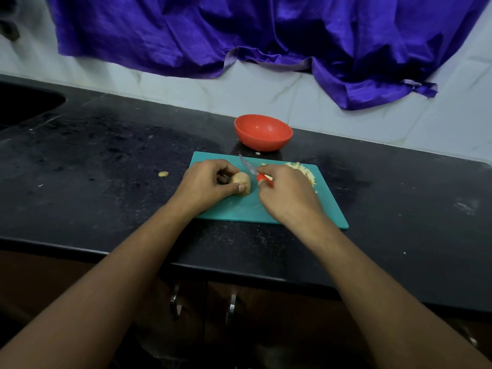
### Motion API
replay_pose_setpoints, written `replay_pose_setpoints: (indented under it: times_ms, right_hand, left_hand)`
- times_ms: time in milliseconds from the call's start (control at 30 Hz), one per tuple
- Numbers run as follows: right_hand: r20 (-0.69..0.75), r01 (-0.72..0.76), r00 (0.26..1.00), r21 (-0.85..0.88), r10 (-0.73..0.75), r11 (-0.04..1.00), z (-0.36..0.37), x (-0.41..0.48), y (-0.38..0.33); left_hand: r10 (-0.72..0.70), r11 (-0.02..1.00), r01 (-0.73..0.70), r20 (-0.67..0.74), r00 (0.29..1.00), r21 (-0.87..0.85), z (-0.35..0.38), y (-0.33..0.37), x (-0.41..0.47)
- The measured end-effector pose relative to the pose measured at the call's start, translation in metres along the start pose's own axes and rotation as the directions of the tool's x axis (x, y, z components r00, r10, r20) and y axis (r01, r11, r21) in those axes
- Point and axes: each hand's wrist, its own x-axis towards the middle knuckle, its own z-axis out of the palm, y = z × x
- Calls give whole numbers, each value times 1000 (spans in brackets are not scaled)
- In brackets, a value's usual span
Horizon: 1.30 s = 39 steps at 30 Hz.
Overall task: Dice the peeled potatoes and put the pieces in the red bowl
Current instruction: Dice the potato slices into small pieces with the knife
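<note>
mid-frame, the left hand (206, 186) pinches the potato (241, 183); the right hand (285, 194) grips the knife (253, 170). dicing seems underway. next, bring the blade down onto it.

Both forearms forward, left hand (205, 186) round the potato (241, 182), right hand (286, 195) tight on the knife (249, 167).

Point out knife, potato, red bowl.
knife (247, 166): head view, on the blade.
potato (242, 181): head view, on its peeled upper side.
red bowl (263, 142): head view, on the outer wall.
</note>
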Motion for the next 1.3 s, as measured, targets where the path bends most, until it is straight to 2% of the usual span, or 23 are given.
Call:
replay_pose_setpoints:
  times_ms: [333, 567, 767, 1067, 1200, 1300]
  right_hand:
    - [129, 1, 991, -123, 15, 992, -8, 18, -16]
    - [105, -20, 994, -125, 33, 992, 7, 17, -18]
    - [-12, 67, 997, -207, -71, 976, 35, -18, -10]
    - [74, 120, 992, -329, -101, 937, 37, -33, -9]
    - [99, 129, 990, -316, -103, 940, 31, -30, -5]
    - [39, 48, 998, -174, -41, 984, 27, -33, 13]
  left_hand:
    - [19, 1000, -19, -6, 1000, 11, 1, 0, 0]
    - [16, 1000, -16, -9, 1000, -1, 1, 0, 1]
    - [2, 1000, -2, -15, 1000, -4, -1, 2, 1]
    - [-1, 1000, 1, -17, 1000, -1, -2, 4, 0]
    - [-7, 1000, 7, -35, 999, -3, -2, 7, -1]
    - [-26, 1000, 26, -52, 998, -8, -2, 6, -1]
